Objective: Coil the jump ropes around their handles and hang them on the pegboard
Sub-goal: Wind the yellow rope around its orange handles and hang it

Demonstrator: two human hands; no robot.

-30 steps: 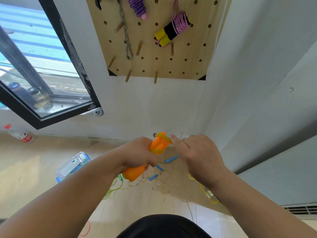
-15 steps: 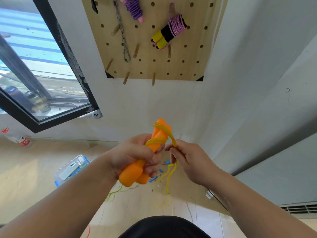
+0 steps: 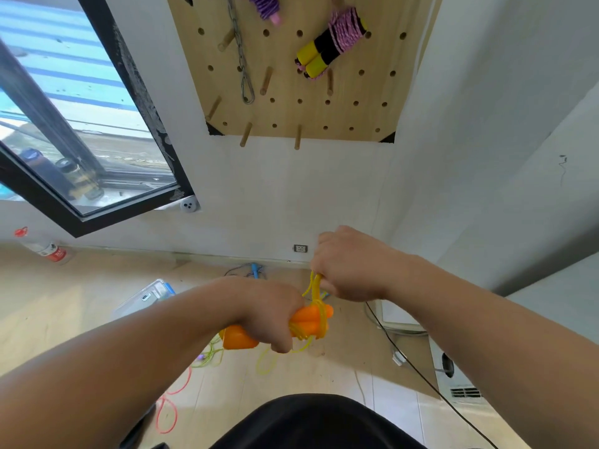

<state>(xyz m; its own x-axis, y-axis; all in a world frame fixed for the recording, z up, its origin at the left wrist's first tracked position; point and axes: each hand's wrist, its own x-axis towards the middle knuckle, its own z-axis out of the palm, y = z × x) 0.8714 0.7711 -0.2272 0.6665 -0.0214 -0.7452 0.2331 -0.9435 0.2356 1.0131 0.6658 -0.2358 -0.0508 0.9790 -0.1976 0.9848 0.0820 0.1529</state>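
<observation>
Low before the white wall (image 3: 275, 196), the left hand (image 3: 269, 315) grips two smooth orange plastic handles (image 3: 309, 322). At its 1 o'clock the right hand (image 3: 351, 265) pinches the thin yellow cord (image 3: 313, 284) looped round them. The holed wooden pegboard (image 3: 291, 111) hangs at 12 o'clock.

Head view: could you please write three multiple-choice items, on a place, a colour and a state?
1. Where is the pink-wrapped rope? A) on the pegboard B) on the floor C) on the windowsill
2. What colour are the handles in the left hand? A) blue B) orange C) black
3. What is the right hand doing? A) hanging open B) pinching the yellow cord C) gripping a bottle
A, it hangs there; B, orange shows beside the hand; B, the cord runs into its fist.
</observation>
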